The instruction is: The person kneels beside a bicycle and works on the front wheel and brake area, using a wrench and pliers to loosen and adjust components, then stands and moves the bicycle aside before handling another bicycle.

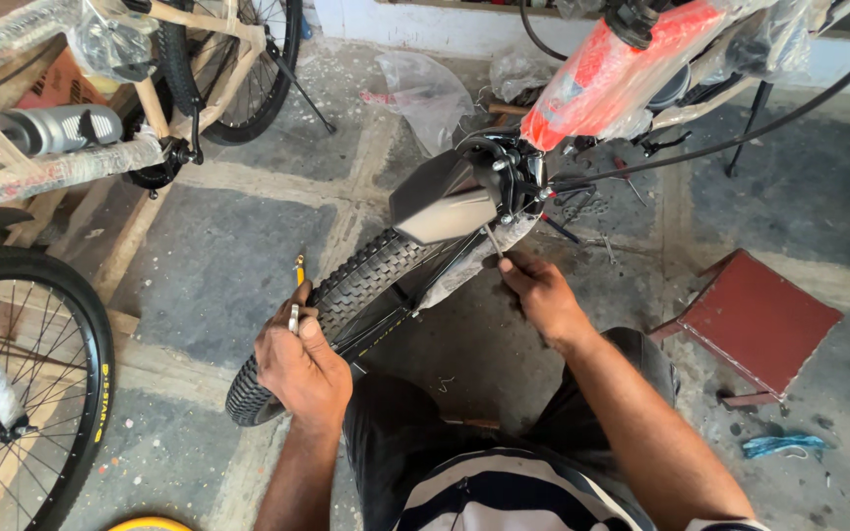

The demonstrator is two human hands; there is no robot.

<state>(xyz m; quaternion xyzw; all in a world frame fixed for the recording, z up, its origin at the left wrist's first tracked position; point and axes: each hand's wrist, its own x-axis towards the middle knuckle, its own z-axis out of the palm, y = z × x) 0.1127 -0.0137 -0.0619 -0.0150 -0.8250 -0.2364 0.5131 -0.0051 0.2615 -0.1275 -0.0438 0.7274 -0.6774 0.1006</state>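
While gripped, screwdriver (297, 291) upright, tip up, tyre (346, 305) diagonal.

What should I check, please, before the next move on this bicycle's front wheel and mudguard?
1. Left hand steadies the knobby front tyre: ok, it rests on the tread.
2. Left hand's tool secure: ok, a slim yellow-tipped tool is gripped and points upward.
3. Right hand on its tool: ok, the fingers pinch a thin metal key at the fork.
4. Key seated in a bolt: cannot tell, its tip is hidden under the grey mudguard.
5. Mudguard aligned over the tyre: cannot tell from this angle.
6. Floor near the red stool: not ok, loose tools lie around.
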